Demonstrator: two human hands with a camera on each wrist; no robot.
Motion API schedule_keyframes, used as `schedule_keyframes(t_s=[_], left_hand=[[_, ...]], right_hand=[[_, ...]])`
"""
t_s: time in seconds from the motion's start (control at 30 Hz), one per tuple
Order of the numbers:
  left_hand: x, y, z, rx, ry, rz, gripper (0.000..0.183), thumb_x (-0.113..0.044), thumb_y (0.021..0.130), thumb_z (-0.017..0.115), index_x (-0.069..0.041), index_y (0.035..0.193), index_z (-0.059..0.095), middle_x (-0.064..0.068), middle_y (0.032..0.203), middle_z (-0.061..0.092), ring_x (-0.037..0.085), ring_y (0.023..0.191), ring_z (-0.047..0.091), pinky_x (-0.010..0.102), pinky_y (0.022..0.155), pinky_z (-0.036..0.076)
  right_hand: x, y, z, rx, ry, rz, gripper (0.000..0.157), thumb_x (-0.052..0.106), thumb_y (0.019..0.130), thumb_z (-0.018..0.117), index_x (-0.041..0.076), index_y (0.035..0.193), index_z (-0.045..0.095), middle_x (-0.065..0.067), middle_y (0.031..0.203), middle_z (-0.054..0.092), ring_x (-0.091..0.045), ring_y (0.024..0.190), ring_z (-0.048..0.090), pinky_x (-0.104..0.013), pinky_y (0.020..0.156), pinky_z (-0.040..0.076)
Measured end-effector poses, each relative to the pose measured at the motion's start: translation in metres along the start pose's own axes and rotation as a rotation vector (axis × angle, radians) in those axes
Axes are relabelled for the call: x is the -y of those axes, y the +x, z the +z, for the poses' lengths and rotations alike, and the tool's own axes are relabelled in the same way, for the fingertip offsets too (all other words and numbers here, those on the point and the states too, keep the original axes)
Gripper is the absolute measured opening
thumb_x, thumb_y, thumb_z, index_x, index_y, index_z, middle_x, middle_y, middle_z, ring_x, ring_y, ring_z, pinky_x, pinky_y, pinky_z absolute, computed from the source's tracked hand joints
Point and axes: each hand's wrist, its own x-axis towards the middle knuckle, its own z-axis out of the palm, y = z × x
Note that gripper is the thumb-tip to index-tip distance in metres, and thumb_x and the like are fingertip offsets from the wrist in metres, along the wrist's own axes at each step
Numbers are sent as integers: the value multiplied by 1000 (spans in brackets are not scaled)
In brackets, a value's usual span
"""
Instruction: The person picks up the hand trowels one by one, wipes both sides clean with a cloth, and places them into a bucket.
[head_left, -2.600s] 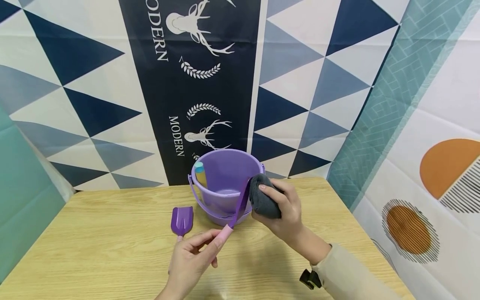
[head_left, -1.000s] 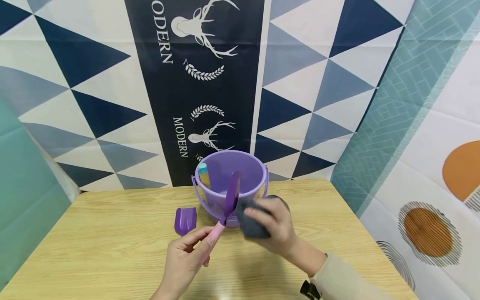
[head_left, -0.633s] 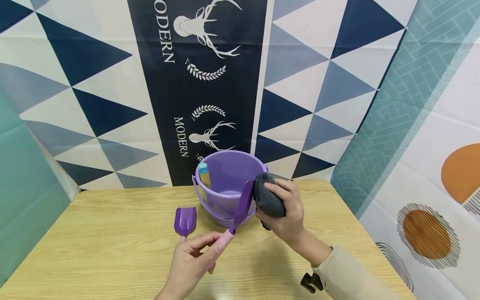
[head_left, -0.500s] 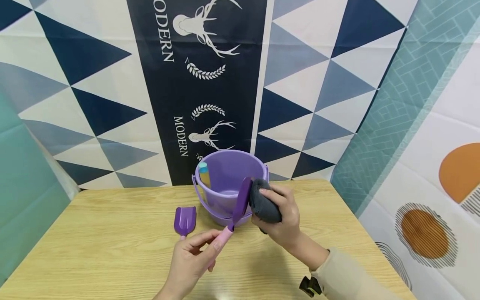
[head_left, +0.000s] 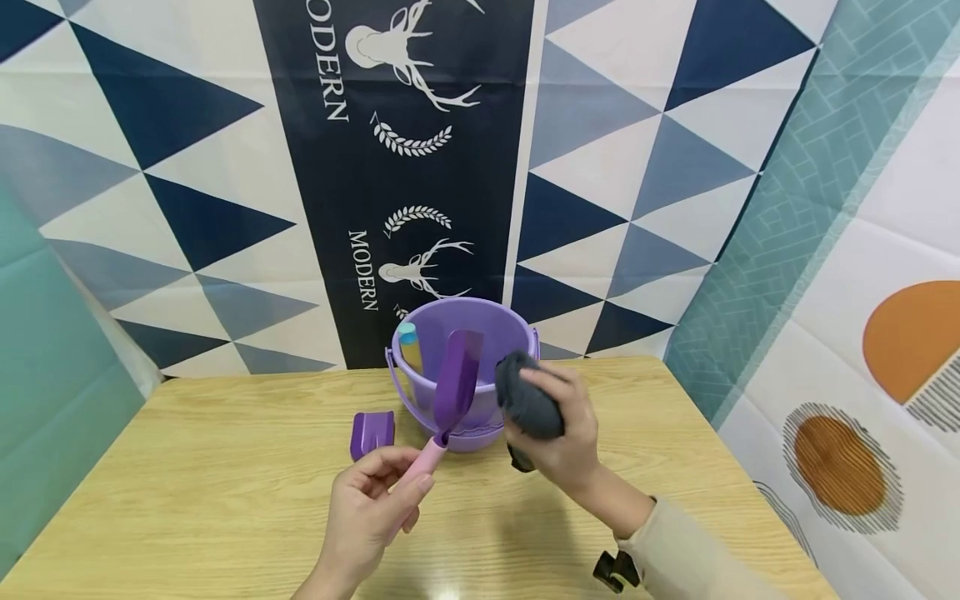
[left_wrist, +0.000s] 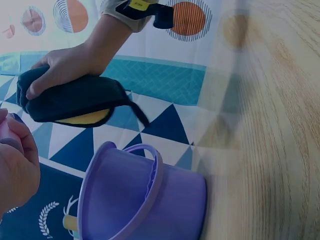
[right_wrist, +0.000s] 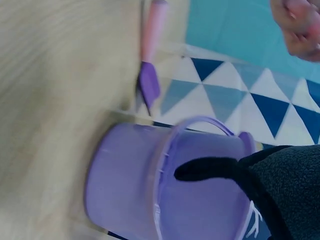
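Observation:
My left hand (head_left: 375,504) grips the pink handle of a purple toy shovel (head_left: 457,379), its blade raised in front of the bucket. My right hand (head_left: 558,425) holds a bunched dark grey cloth (head_left: 528,398), just right of the blade and apart from it. In the left wrist view the cloth (left_wrist: 70,100) shows a yellow patch underneath, and a loose flap hangs from it. A lilac bucket (head_left: 502,333) stands upright behind both hands, a yellow stick with a blue top (head_left: 408,343) leaning inside it.
A second purple toy shovel (head_left: 371,433) lies on the wooden table (head_left: 225,483) left of the bucket; its pink handle (right_wrist: 154,30) shows in the right wrist view. Patterned wall sheets (head_left: 592,150) rise behind the table and along its sides.
The shovel in my left hand has swung left and turned, its blade now showing its broad face and standing off from the cloth. My right hand stays near the same place with the cloth.

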Motion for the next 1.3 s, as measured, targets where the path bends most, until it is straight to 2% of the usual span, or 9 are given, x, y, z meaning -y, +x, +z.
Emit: schedule_keyframes(t_s=[0.17,0.3,0.4,0.67,0.83,0.97,1.03,1.13,1.3], left_hand=[[0,1,2,64,-1,0,34,12,82,58,-14,102,66,-4,83,64,1,61,53,16,45,43],[-1,1,6,101,3,-28,28,7,83,62,-14,102,66,-3,88,62,2,62,53,16,46,43],[-1,2,9,91,24,-44,28,6,82,63,-15,100,67,-3,88,62,2,62,53,16,45,43],[-3,5,13,51,56,16,29,9,81,63,-14,99,68,-4,87,64,2,58,52,19,43,43],[-4,6,11,22,68,29,33,11,81,60,-15,99,68,-4,82,64,1,54,51,18,42,43],[-4,5,9,-6,68,-7,33,11,82,59,-16,98,69,-5,79,63,1,54,51,17,43,44],[-4,4,8,-11,69,-36,33,9,82,59,-17,98,69,-5,78,63,1,54,52,17,44,45],[-4,2,7,-2,68,-63,33,8,83,59,-18,98,70,-5,78,64,2,54,52,17,45,45],[-1,1,7,53,23,-43,35,10,83,58,-18,101,70,-5,80,64,1,56,53,17,46,46]], right_hand=[[-3,13,0,-57,0,133,43,28,82,67,-10,102,59,-27,97,57,-15,101,55,-24,91,46],[1,16,2,-59,30,178,45,29,82,68,-10,103,59,-26,98,55,-13,101,54,-24,90,45],[4,15,7,-75,57,186,44,26,81,68,-10,104,59,-27,97,55,-14,101,54,-25,90,45],[14,5,17,-104,95,155,42,23,80,69,-11,102,58,-23,98,58,-16,101,56,-25,91,45],[16,-2,19,-41,123,94,38,21,81,68,-8,103,59,-20,101,58,-19,101,56,-25,93,45],[15,-3,16,0,118,65,37,22,82,68,-7,103,60,-19,101,59,-20,99,56,-24,93,46],[13,0,13,-17,95,80,38,23,81,68,-8,102,60,-21,99,59,-19,100,57,-24,93,46],[9,8,10,-54,81,159,39,21,79,68,-10,103,59,-23,98,59,-15,101,57,-24,92,47],[6,17,7,-68,97,244,40,12,74,68,-10,106,58,-22,99,57,-12,98,55,-23,88,46]])
